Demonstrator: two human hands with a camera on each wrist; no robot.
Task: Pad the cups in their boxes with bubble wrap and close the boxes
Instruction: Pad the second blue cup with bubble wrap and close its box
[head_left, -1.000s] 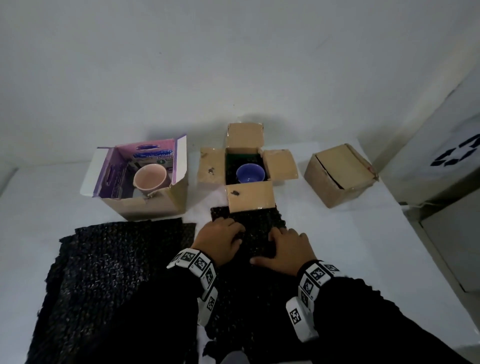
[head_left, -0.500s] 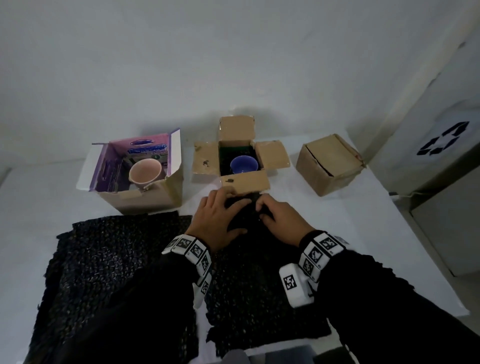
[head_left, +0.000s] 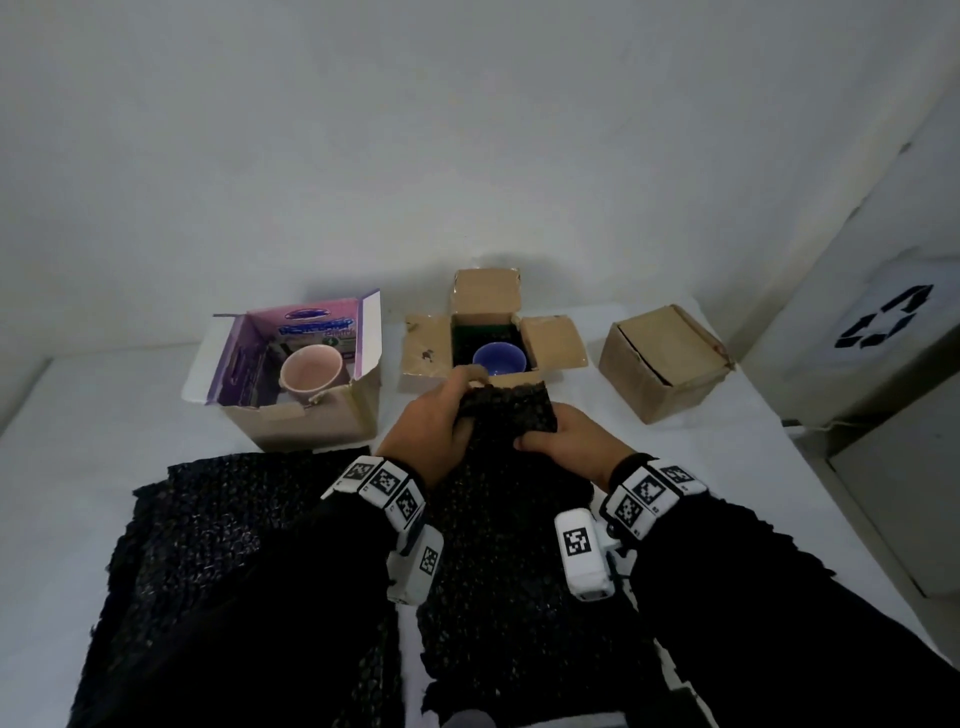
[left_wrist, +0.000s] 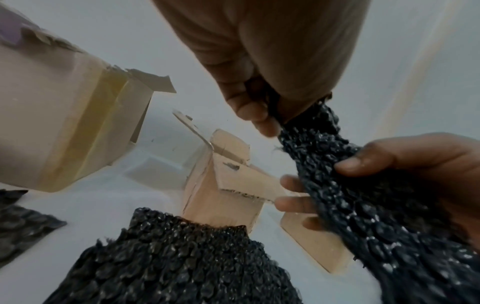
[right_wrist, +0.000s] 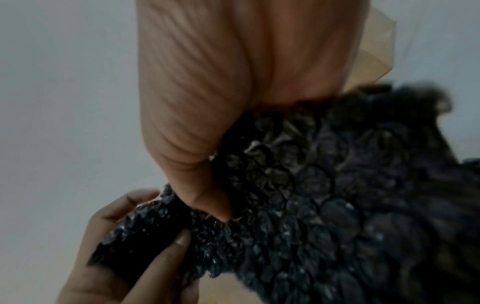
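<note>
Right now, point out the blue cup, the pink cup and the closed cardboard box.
Round blue ceramic cup (head_left: 500, 357), head view, inner bowl.
Round pink ceramic cup (head_left: 310, 370), head view, inside wall.
Closed brown cardboard box (head_left: 667, 340), head view, top flap.

The near flap of the open box (head_left: 493, 343) lies hidden behind the raised black bubble wrap (head_left: 511, 413). The right-wrist view is blurred, so the wrap's far edge smears. The closed box (head_left: 665, 358) hides its contents. Print inside the purple box (head_left: 291, 374) is unreadable.
</note>
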